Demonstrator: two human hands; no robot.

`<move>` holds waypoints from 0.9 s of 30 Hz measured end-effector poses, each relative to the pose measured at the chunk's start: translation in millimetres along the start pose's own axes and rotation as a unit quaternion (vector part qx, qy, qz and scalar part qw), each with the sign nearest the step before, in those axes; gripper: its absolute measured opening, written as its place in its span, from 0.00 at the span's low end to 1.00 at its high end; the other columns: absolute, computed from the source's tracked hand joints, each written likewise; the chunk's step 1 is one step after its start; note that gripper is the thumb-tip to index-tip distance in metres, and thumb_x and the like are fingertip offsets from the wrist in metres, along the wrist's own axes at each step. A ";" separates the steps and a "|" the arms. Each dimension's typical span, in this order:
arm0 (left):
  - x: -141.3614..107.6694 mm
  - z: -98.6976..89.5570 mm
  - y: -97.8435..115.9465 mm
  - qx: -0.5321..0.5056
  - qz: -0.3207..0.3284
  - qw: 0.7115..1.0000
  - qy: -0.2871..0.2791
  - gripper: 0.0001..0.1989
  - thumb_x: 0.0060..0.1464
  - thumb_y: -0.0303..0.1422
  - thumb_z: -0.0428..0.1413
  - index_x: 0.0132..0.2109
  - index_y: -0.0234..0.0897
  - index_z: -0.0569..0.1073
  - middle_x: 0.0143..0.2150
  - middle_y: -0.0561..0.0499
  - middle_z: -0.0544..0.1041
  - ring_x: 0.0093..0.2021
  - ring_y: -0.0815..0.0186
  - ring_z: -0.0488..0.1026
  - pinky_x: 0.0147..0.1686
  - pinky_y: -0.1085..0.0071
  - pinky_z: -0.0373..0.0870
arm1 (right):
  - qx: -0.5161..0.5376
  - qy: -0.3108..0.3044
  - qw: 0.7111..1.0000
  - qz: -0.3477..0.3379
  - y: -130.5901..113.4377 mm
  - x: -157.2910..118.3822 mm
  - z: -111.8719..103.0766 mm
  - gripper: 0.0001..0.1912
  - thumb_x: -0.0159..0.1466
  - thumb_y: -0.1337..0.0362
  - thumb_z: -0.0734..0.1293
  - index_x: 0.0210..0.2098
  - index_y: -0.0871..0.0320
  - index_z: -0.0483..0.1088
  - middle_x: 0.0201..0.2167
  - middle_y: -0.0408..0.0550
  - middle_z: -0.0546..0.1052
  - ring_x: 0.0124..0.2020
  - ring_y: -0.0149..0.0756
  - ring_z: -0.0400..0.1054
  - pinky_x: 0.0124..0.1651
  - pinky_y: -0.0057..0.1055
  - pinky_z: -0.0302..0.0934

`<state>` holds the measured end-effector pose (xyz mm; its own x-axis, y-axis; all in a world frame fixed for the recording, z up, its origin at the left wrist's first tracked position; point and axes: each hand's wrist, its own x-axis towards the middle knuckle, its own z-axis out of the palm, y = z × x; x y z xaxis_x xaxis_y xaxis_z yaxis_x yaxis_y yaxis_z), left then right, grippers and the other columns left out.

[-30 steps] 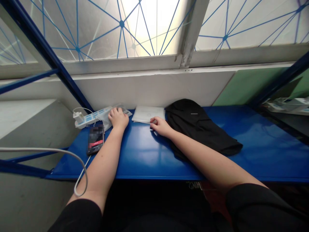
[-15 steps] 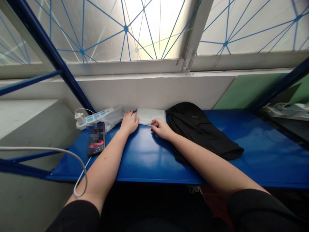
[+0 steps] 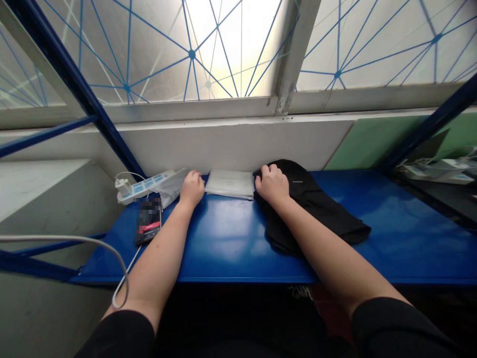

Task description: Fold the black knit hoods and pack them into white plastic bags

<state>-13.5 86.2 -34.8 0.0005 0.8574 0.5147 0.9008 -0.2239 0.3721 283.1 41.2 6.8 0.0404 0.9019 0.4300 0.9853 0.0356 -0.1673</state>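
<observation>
My left hand [image 3: 193, 189] rests at the back of the blue tabletop, its fingers curled together, between a crumpled clear plastic sheet [image 3: 172, 188] and a stack of flat, whitish plastic packets [image 3: 230, 183]. Whatever lies under those fingers is hidden. A gap separates it from the packets. My right hand [image 3: 273, 183] is on the left upper edge of a folded black garment [image 3: 316, 204], fingers bent over the cloth. The packets lie flat against the wall, between my two hands. A small light mark shows on the garment.
A white power strip [image 3: 149, 183] with a plug sits at the back left. In front of it lies a phone [image 3: 149, 219] with a white cable [image 3: 121, 278] crossing near my left forearm. Blue metal posts [image 3: 112, 134] frame the table [image 3: 231, 248]. Cables and white boxes [image 3: 439, 171] lie far right.
My right hand has left the packets and moved right onto the black garment. My left hand has shifted slightly left, away from the packets, and its fingers have drawn together.
</observation>
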 end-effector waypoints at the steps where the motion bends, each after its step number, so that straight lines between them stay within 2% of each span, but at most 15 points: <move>1: 2.0 -6.2 -5.1 0.014 -0.025 0.999 0.040 0.20 0.63 0.28 0.44 0.56 0.32 0.73 0.62 0.34 0.71 0.66 0.52 0.64 0.68 0.51 0.56 | -0.020 -0.006 1.000 0.021 5.6 3.4 0.3 0.18 0.69 0.59 0.62 0.52 0.65 0.69 0.53 0.68 0.70 0.54 0.58 0.65 0.52 0.45 0.61; 3: 3.8 -16.7 -15.3 0.041 -0.121 0.986 0.105 0.22 0.60 0.26 0.46 0.60 0.30 0.69 0.63 0.29 0.68 0.67 0.45 0.63 0.65 0.41 0.55 | -0.039 -0.044 0.996 0.072 17.3 9.7 1.5 0.21 0.68 0.56 0.64 0.52 0.66 0.69 0.53 0.71 0.70 0.57 0.62 0.65 0.54 0.50 0.60; 5: 2.9 -22.7 -22.7 0.063 -0.198 0.973 0.104 0.25 0.59 0.28 0.49 0.63 0.28 0.65 0.62 0.24 0.68 0.65 0.38 0.64 0.61 0.34 0.55 | -0.031 -0.115 0.987 0.109 27.7 15.2 2.6 0.25 0.67 0.52 0.65 0.53 0.67 0.70 0.52 0.72 0.72 0.55 0.62 0.67 0.53 0.51 0.62; 7: 1.2 -25.1 -25.4 0.097 -0.242 0.963 0.067 0.29 0.60 0.35 0.51 0.65 0.25 0.62 0.62 0.20 0.68 0.65 0.35 0.63 0.59 0.31 0.54 | -0.015 -0.172 0.978 0.116 34.9 19.3 3.8 0.27 0.67 0.49 0.65 0.54 0.67 0.71 0.51 0.72 0.74 0.53 0.61 0.71 0.51 0.50 0.64; 10: 1.7 -28.3 -23.4 0.129 -0.255 0.958 -0.008 0.41 0.55 0.51 0.55 0.65 0.24 0.63 0.62 0.17 0.66 0.65 0.30 0.62 0.58 0.33 0.56 | -0.009 -0.185 0.977 0.109 38.3 21.6 7.4 0.26 0.69 0.51 0.62 0.54 0.66 0.71 0.51 0.71 0.74 0.53 0.60 0.72 0.52 0.48 0.65; 12: 4.2 -32.7 -20.6 0.134 -0.252 0.956 -0.063 0.45 0.46 0.61 0.57 0.58 0.26 0.70 0.60 0.17 0.69 0.62 0.26 0.63 0.55 0.32 0.57 | -0.006 -0.181 0.977 0.111 37.7 21.1 10.3 0.25 0.70 0.52 0.61 0.55 0.66 0.70 0.52 0.71 0.74 0.54 0.59 0.72 0.52 0.48 0.65; 14: 6.0 -38.5 -16.6 0.141 -0.247 0.954 -0.094 0.44 0.41 0.65 0.57 0.50 0.30 0.75 0.56 0.18 0.72 0.60 0.24 0.65 0.53 0.32 0.59 | 0.000 -0.175 0.978 0.111 37.0 20.4 12.7 0.25 0.70 0.52 0.61 0.55 0.66 0.70 0.51 0.71 0.75 0.53 0.58 0.72 0.52 0.48 0.65; 15: 6.0 -41.7 -13.7 0.144 -0.241 0.955 -0.095 0.42 0.40 0.65 0.58 0.47 0.31 0.76 0.55 0.19 0.73 0.58 0.24 0.66 0.52 0.33 0.60 | 0.003 -0.172 0.979 0.111 36.9 20.2 13.5 0.24 0.70 0.52 0.61 0.54 0.66 0.71 0.51 0.71 0.75 0.53 0.58 0.73 0.52 0.48 0.65; 17: 3.7 -47.6 -5.5 0.150 -0.221 0.962 -0.058 0.38 0.44 0.61 0.59 0.49 0.31 0.74 0.53 0.23 0.73 0.56 0.30 0.69 0.51 0.40 0.65 | 0.007 -0.168 0.979 0.114 37.2 20.0 14.4 0.24 0.69 0.52 0.61 0.53 0.65 0.71 0.51 0.71 0.75 0.53 0.57 0.73 0.52 0.47 0.66; 19: -1.1 -50.8 5.2 0.166 -0.185 0.968 0.014 0.31 0.51 0.51 0.59 0.53 0.31 0.71 0.53 0.27 0.74 0.55 0.38 0.71 0.51 0.47 0.67 | 0.007 -0.164 0.980 0.116 37.8 19.9 14.9 0.24 0.69 0.52 0.61 0.53 0.65 0.71 0.51 0.70 0.75 0.53 0.57 0.73 0.52 0.47 0.66; 21: -7.3 -48.6 16.3 0.198 -0.138 0.966 0.087 0.23 0.57 0.41 0.55 0.55 0.32 0.69 0.52 0.32 0.73 0.55 0.42 0.70 0.52 0.49 0.66 | 0.007 -0.160 0.981 0.113 38.2 19.8 15.3 0.24 0.69 0.53 0.60 0.53 0.65 0.71 0.51 0.70 0.75 0.52 0.58 0.73 0.51 0.48 0.66; 22: -10.8 -44.8 21.2 0.215 -0.117 0.964 0.106 0.20 0.58 0.37 0.53 0.55 0.32 0.70 0.52 0.32 0.73 0.56 0.42 0.69 0.52 0.48 0.66 | 0.008 -0.158 0.981 0.112 38.2 19.6 15.6 0.24 0.69 0.53 0.60 0.53 0.66 0.71 0.50 0.70 0.75 0.52 0.59 0.73 0.51 0.48 0.66; 24: -17.8 -33.1 28.8 0.233 -0.090 0.965 0.082 0.17 0.59 0.33 0.51 0.52 0.32 0.72 0.51 0.32 0.73 0.55 0.42 0.68 0.51 0.48 0.66 | 0.010 -0.155 0.982 0.109 38.3 19.1 16.0 0.24 0.69 0.53 0.61 0.53 0.66 0.71 0.50 0.71 0.75 0.51 0.60 0.73 0.50 0.49 0.67; 27: -25.6 -12.7 34.0 0.234 -0.070 0.970 -0.014 0.16 0.59 0.35 0.52 0.47 0.30 0.76 0.51 0.29 0.73 0.54 0.40 0.67 0.48 0.47 0.67 | 0.015 -0.146 0.984 0.105 38.2 18.7 15.8 0.22 0.69 0.55 0.60 0.52 0.66 0.72 0.50 0.70 0.76 0.50 0.60 0.74 0.49 0.48 0.67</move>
<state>11.6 50.8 -25.5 -0.1294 0.8780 0.4609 0.9914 0.1246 0.0409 318.8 66.2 -5.6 0.1889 0.9757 0.1111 0.9547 -0.1560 -0.2533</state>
